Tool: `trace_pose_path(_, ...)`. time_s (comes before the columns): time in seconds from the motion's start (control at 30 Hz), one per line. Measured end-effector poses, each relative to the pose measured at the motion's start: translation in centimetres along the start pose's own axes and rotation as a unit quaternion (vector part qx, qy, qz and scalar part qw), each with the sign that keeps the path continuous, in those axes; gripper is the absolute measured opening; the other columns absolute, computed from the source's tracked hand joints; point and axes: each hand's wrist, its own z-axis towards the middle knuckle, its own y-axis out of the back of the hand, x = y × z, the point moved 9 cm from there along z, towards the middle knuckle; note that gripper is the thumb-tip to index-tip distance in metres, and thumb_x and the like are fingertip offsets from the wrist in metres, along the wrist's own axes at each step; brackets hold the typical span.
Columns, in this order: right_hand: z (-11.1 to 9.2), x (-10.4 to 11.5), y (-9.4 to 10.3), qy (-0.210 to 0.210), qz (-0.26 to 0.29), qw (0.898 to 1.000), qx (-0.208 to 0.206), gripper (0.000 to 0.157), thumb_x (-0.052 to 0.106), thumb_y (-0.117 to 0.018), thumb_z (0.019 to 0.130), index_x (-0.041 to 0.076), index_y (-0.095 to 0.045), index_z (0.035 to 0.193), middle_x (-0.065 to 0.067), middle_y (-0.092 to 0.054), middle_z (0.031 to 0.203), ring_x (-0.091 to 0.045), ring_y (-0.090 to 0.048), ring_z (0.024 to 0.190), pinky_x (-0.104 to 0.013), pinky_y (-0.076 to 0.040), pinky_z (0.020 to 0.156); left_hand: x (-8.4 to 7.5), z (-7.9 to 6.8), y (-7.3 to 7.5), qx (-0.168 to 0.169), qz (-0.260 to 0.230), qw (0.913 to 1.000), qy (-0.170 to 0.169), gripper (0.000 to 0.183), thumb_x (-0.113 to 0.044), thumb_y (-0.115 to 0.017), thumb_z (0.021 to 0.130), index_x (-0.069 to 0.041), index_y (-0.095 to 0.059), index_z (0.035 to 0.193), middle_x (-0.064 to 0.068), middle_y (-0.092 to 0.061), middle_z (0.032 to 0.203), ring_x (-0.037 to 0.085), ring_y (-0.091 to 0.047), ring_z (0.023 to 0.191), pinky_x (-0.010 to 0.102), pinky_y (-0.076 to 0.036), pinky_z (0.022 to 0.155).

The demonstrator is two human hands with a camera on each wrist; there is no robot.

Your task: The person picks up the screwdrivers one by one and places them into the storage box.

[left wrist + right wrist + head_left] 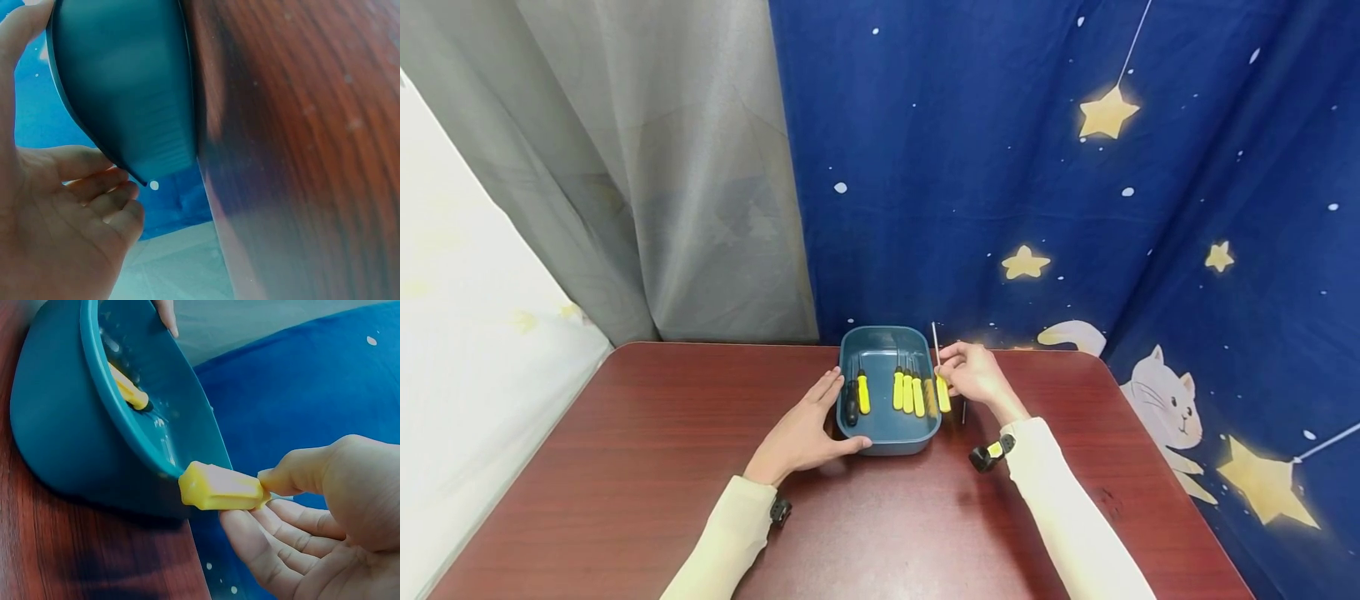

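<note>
In the head view, a dark teal plastic bin (pixel 888 447) stands near the table's far edge. Several yellow-handled screwdrivers (pixel 907 393) lie inside it, with a black-handled screwdriver (pixel 852 406) at its left side. My left hand (pixel 805 429) rests spread against the bin's near left corner, thumb at the front rim and fingers along the left side. Beside the right rim, my right hand (pixel 972 372) pinches a yellow-handled screwdriver (pixel 222 487) between thumb and fingers near the top of its handle. Its metal shaft points up and away.
A thin metal shaft (pixel 964 411) lies on the table under my right hand, its other end hidden. The reddish-brown table (pixel 700 433) ends just behind the bin, where a blue star-patterned curtain (pixel 940 167) and a grey curtain (pixel 715 167) hang.
</note>
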Motion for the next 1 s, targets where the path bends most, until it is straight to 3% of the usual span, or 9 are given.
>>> trace_pose_path(0.4, 0.6, 1.7, -1.7, 0.001, -0.025, 1.0, 0.015, 0.032, 0.011, -0.071, 0.091, -0.001, -0.065, 0.12, -0.013, -0.074, 0.094, -0.016, -0.072, 0.068, -0.04, -0.065, 0.069, 0.0, 0.0, -0.1, -0.001, -0.001, 1.0, 0.003, 0.125, -0.087, -0.067, 0.071, -0.013, -0.026, 0.164, 0.0, -0.018, 0.173, 0.022, -0.028, 0.157, 0.049, -0.04, 0.12)
trace_pose_path(0.63, 1.0, 2.2, -2.8, -0.001, -0.048, 0.999, 0.024, 0.031, 0.01, -0.072, 0.091, -0.002, -0.066, 0.119, -0.013, -0.076, 0.095, -0.02, -0.073, 0.067, -0.031, -0.063, 0.062, 0.1, 0.0, -0.3, 0.008, 0.002, 0.9999, 0.011, 0.126, -0.088, -0.066, 0.071, -0.014, -0.024, 0.164, 0.0, -0.017, 0.173, 0.023, -0.027, 0.158, 0.05, -0.039, 0.12)
trace_pose_path(1.0, 2.3, 3.0, -4.6, -0.005, -0.074, 0.996, 0.052, 0.027, 0.011, -0.076, 0.09, 0.0, -0.067, 0.113, -0.012, -0.074, 0.093, -0.028, -0.076, 0.072, -0.034, -0.064, 0.064, 0.0, 0.0, -0.1, 0.005, 0.003, 1.0, 0.005, 0.126, -0.088, -0.065, 0.071, -0.013, -0.025, 0.164, 0.001, -0.018, 0.173, 0.023, -0.027, 0.158, 0.05, -0.04, 0.12)
